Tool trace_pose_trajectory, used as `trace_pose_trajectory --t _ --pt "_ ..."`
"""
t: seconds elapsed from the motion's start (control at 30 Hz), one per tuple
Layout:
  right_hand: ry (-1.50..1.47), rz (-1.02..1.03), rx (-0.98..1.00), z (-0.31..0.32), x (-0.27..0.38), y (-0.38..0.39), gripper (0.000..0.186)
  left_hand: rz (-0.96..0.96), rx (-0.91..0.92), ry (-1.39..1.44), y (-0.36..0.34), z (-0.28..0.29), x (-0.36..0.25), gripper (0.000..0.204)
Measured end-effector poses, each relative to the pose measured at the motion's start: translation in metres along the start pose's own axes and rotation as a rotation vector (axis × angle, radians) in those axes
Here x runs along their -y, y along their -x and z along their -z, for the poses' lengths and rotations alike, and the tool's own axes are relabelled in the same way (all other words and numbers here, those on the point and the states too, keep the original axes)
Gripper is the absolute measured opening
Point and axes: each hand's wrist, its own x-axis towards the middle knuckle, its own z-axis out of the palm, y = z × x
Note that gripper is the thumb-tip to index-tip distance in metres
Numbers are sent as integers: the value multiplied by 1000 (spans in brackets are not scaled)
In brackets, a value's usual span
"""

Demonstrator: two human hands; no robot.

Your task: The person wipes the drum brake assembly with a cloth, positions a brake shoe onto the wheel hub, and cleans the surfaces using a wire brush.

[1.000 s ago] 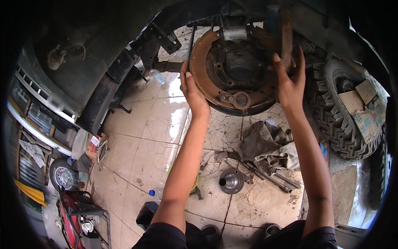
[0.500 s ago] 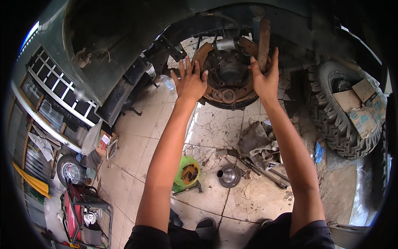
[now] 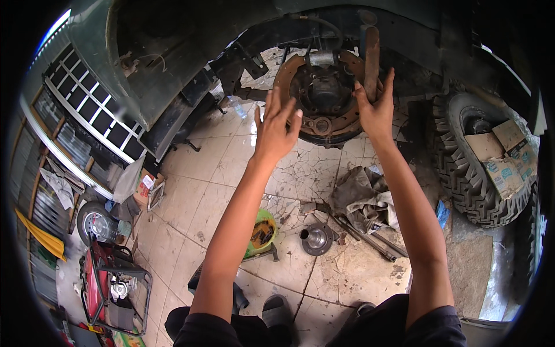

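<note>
In the middle far part of the head view stands a round wheel-brake assembly [image 3: 329,92] with a dark hub and rusty brake shoes. My left hand [image 3: 276,132] is at the lower left of the left brake shoe [image 3: 286,75], fingers apart and slightly smeared, with nothing in it. At the assembly's right side, my right hand [image 3: 377,118] has its thumb and fingers on either side of a narrow, flat, rusty-brown strip [image 3: 372,61] that stands upright. The strip's lower end is partly hidden by the hand.
Below lie a metal hub part [image 3: 317,239], a green tub [image 3: 267,222] of small parts, a hammer [image 3: 273,252], rods [image 3: 376,243] and a crumpled cloth [image 3: 361,199]. A big tyre [image 3: 483,202] bearing cardboard stands right; a red-and-black framed machine [image 3: 110,283] stands left.
My left hand has turned and shifted from the left brake shoe's outer edge toward its lower side. My right hand stays at the strip. The whole view has shifted slightly.
</note>
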Motion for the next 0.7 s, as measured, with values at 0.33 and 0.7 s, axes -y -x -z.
trace_pose_trajectory --t 0.33,0.7 --pt "77 28 80 6 5 -1 91 179 240 -187 -27 -9 30 58" --pt "-95 86 -47 -6 64 -1 68 -8 196 -3 35 -1 9 58"
